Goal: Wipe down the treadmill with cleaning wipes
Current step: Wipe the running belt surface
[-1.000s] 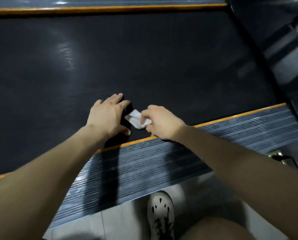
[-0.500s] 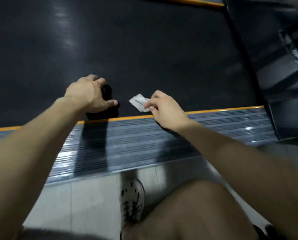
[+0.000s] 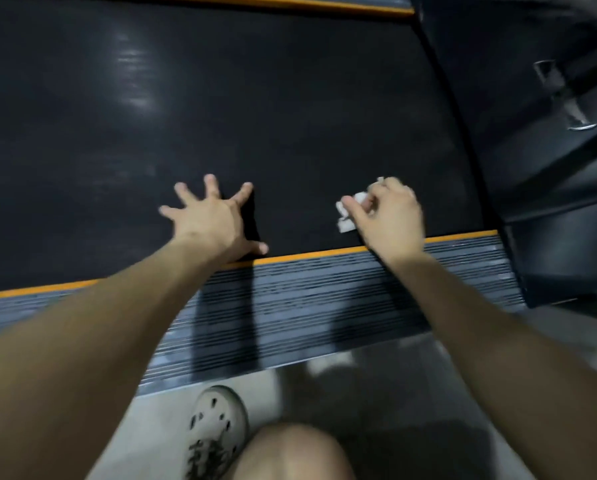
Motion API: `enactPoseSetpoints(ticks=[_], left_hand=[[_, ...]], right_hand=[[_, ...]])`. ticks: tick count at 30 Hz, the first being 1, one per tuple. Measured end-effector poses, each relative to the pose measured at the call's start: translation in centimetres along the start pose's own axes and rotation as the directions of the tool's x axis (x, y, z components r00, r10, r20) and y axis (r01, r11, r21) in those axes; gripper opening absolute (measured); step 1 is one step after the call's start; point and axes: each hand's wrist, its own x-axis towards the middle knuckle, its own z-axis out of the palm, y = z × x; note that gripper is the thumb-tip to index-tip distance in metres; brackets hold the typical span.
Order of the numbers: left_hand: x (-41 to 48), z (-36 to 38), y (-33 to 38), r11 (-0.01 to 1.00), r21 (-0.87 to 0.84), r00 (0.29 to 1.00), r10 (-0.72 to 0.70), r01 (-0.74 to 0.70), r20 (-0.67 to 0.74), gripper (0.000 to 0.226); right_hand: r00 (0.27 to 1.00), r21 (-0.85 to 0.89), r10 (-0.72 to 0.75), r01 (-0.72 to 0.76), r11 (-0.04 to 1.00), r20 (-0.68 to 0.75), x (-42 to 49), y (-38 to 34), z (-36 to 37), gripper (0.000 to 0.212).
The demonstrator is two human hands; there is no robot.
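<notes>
Fingers [image 3: 212,183] of left hand [image 3: 214,220]: straight, splayed wide, pressed flat on treadmill belt [image 3: 255,98] just beyond near orange stripe [image 3: 307,255]; holding nothing. Probable purpose: bracing the leaning body, and possibly steadying the belt against the wiping stroke.

Fingers [image 3: 355,207] of right hand [image 3: 390,216]: curled, pinching crumpled white cleaning wipe [image 3: 347,221] down onto the belt. Wipe location: on the belt, toward the right end of its near edge, just beyond the stripe, near dark housing [image 3: 532,168]. Bunched grip probably chosen to concentrate pressure on a small patch and to keep the wipe from slipping out.

Hands well apart, with bare belt between them; likely room for a sideways stroke.

Ribbed side rail [image 3: 307,299]: beneath both forearms. Contact with rail: cannot tell.

Count:
- Hands: two.
- Wipes: one.
- Belts: one.
- Orange stripes: two, near and far orange stripe [image 3: 255,0].
- Ribbed rails in full view: one.
- Shoes: one, perforated shoe [image 3: 217,420] on tiled floor [image 3: 151,427].
- Knees: one, bare knee [image 3: 290,452].
</notes>
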Motion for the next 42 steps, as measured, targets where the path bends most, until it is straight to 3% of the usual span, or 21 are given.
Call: enactPoseSetpoints(ticks=[2, 5, 10, 13, 16, 19, 20, 22, 24, 25, 27, 29, 30, 31, 32, 34, 36, 37, 39, 41, 42], left_hand=[[0.5, 0.2, 0.3, 1.000, -0.031, 1.000, -0.003, 0.004, 0.008, 0.130], [0.6, -0.2, 1.0, 1.000, 0.001, 0.999, -0.023, 0.023, 0.029, 0.132], [0.6, 0.1, 1.3, 1.000, -0.011, 1.000, 0.010, -0.010, 0.012, 0.131], [0.4, 0.4, 1.1, 1.000, 0.000, 1.000, 0.000, 0.000, 0.012, 0.131], [0.6, 0.2, 1.1, 1.000, -0.003, 1.000, 0.003, -0.003, 0.013, 0.130], [0.7, 0.1, 1.3, 1.000, 0.008, 1.000, 0.000, 0.000, 0.018, 0.132], [0.7, 0.1, 1.3, 1.000, 0.006, 1.000, 0.001, -0.002, 0.023, 0.133], [0.7, 0.1, 1.2, 1.000, 0.006, 1.000, 0.002, -0.002, 0.023, 0.133], [0.8, 0.3, 1.1, 1.000, 0.005, 1.000, 0.000, 0.000, 0.017, 0.132], [0.9, 0.3, 1.0, 1.000, 0.004, 1.000, -0.001, 0.001, 0.017, 0.133], [0.9, 0.4, 1.0, 1.000, 0.008, 1.000, -0.001, 0.001, 0.013, 0.133], [1.0, 0.6, 1.0, 1.000, 0.010, 1.000, 0.001, -0.001, 0.008, 0.132], [1.0, 0.7, 1.0, 1.000, 0.009, 1.000, 0.001, -0.001, 0.008, 0.132], [1.0, 0.6, 0.9, 1.000, 0.007, 1.000, 0.000, 0.000, 0.011, 0.132], [0.9, 0.6, 0.9, 1.000, 0.007, 1.000, 0.001, -0.001, 0.015, 0.132], [1.0, 0.5, 0.9, 1.000, 0.010, 1.000, 0.003, -0.003, 0.019, 0.133], [0.9, 0.6, 0.9, 1.000, 0.008, 1.000, 0.003, -0.003, 0.024, 0.133], [0.9, 0.6, 0.9, 1.000, 0.008, 1.000, 0.003, -0.003, 0.026, 0.134], [0.8, 0.5, 1.0, 1.000, 0.012, 0.999, 0.002, -0.003, 0.034, 0.134], [0.9, 0.6, 1.1, 1.000, 0.022, 0.999, 0.006, -0.006, 0.034, 0.134], [1.0, 0.6, 1.0, 1.000, 0.022, 0.999, 0.007, -0.007, 0.033, 0.134]], right_hand=[[0.998, 0.057, 0.045, -0.042, 0.997, -0.050, -0.3, 0.1, 0.8, 0.025], [0.984, 0.159, 0.147, -0.129, 0.979, -0.104, 1.0, 1.1, 1.2, 0.042], [0.969, 0.169, 0.234, -0.219, 0.961, -0.074, 0.9, -0.4, 2.9, 0.020], [0.994, 0.266, -0.074, 0.050, 0.963, 0.081, -0.7, -5.1, 3.9, 0.015], [0.911, 0.238, -0.364, 0.316, 0.918, 0.194, -1.4, -7.1, 4.5, 0.016], [0.828, 0.190, -0.506, 0.471, 0.861, 0.243, 0.3, -4.9, 3.6, 0.020], [0.837, 0.124, -0.493, 0.477, 0.870, 0.237, 1.9, -3.4, 3.0, 0.022], [0.959, -0.075, -0.256, 0.266, 0.961, 0.123, 6.0, -0.1, 1.8, 0.026], [0.999, -0.054, 0.017, -0.019, 0.998, -0.044, 8.6, 1.8, 1.3, 0.026], [0.996, -0.023, 0.058, -0.060, 0.998, -0.072, 8.5, 1.2, 1.8, 0.025], [0.986, 0.089, -0.164, 0.161, 0.983, 0.036, 5.4, -2.3, 2.7, 0.026], [0.832, 0.296, -0.512, 0.444, 0.846, 0.215, 1.0, -5.0, 3.0, 0.037], [0.758, 0.327, -0.591, 0.505, 0.799, 0.276, 0.3, -5.1, 2.9, 0.044], [0.736, 0.300, -0.622, 0.550, 0.780, 0.267, 1.6, -4.2, 2.6, 0.047], [0.804, 0.201, -0.554, 0.519, 0.831, 0.214, 3.8, -3.2, 2.3, 0.045], [0.982, 0.011, -0.181, 0.180, 0.984, 0.045, 8.6, -0.6, 1.0, 0.035], [0.979, 0.064, 0.162, -0.155, 0.986, -0.121, 10.4, 0.7, 0.6, 0.027], [0.976, 0.119, 0.187, -0.173, 0.978, -0.115, 9.9, -0.1, 1.0, 0.024], [0.991, 0.320, -0.129, 0.107, 0.941, 0.046, 6.8, -3.2, 2.4, 0.021], [0.826, 0.410, -0.524, 0.413, 0.813, 0.207, 3.5, -4.3, 3.2, 0.022], [0.773, 0.326, -0.598, 0.521, 0.789, 0.212, 3.7, -4.1, 3.4, 0.024]])
